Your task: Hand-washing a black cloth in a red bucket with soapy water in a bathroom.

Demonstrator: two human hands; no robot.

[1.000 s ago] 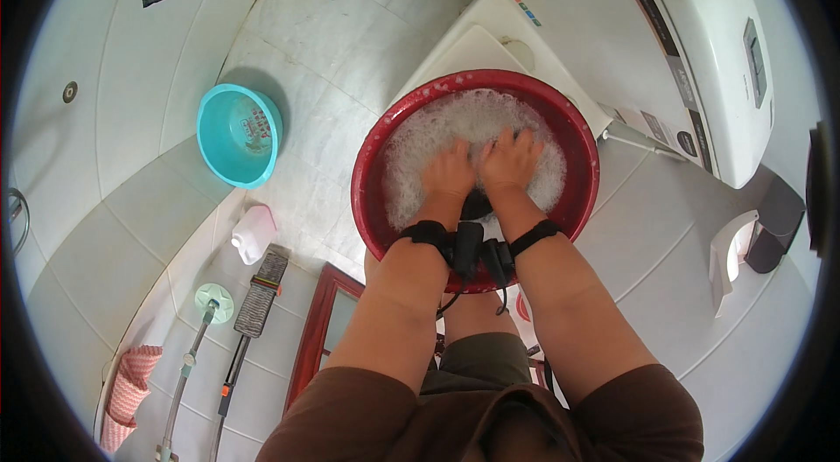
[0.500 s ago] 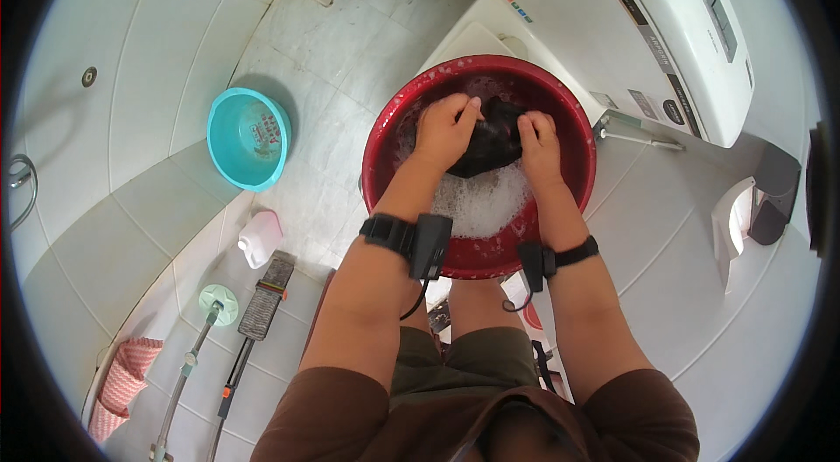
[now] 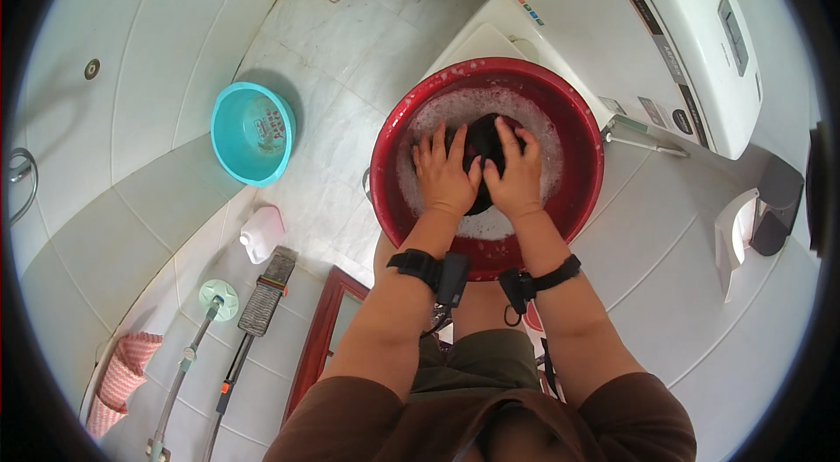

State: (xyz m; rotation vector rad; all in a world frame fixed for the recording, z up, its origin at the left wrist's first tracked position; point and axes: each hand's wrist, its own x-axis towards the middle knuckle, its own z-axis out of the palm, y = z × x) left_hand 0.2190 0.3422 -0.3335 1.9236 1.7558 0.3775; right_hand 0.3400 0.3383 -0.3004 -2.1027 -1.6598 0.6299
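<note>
Two hands are in the red basin, the left hand and the right hand, both palm down on a black cloth. Neither is clenched: the fingers are spread and lie over the cloth from either side, thumbs nearly meeting. Whether any fingertips hook under its far edge I cannot tell.

The cloth sits bunched around the middle of the red basin, ringed by white suds, and the water beneath is hidden by foam. What kind of article it is, the folds do not show.

As a judgement, it should be soft and limp, with no stiffness to hold a shape, and heavier than its bulk suggests if it is soaked through. The suds probably make it slippery, so a fingertip pinch at one fold would likely slide or let the rest sag. Better to gather a thick fold in each hand at its left and right sides, with fingers curled beneath and thumbs on top. It looks unlikely to break, though hard pulling on one corner could stretch it.

Left of the red basin, well apart from it, a turquoise basin stands on the floor.
</note>
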